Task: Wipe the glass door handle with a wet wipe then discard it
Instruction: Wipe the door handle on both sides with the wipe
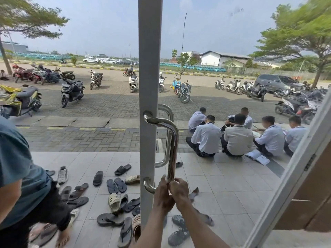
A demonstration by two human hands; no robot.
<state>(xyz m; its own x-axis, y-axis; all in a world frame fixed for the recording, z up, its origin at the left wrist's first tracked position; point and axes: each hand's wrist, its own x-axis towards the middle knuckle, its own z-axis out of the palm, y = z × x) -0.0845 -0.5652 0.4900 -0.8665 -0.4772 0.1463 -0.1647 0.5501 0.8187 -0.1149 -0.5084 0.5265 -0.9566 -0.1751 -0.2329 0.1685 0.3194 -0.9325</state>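
Observation:
The steel door handle is a polished vertical bar on the grey door frame of the glass door. A matching handle shows through the glass behind it. My left hand and my right hand meet in front of the handle's lower end, fingers closed and thumbs pressed together. A small dark item is pinched between them; what it is cannot be made out. No white wipe is visible.
A person in a teal shirt bends down at the left, close to the door. Many sandals lie on the tiled porch outside. Several people sit on the step at the right. A second door frame slants at the right.

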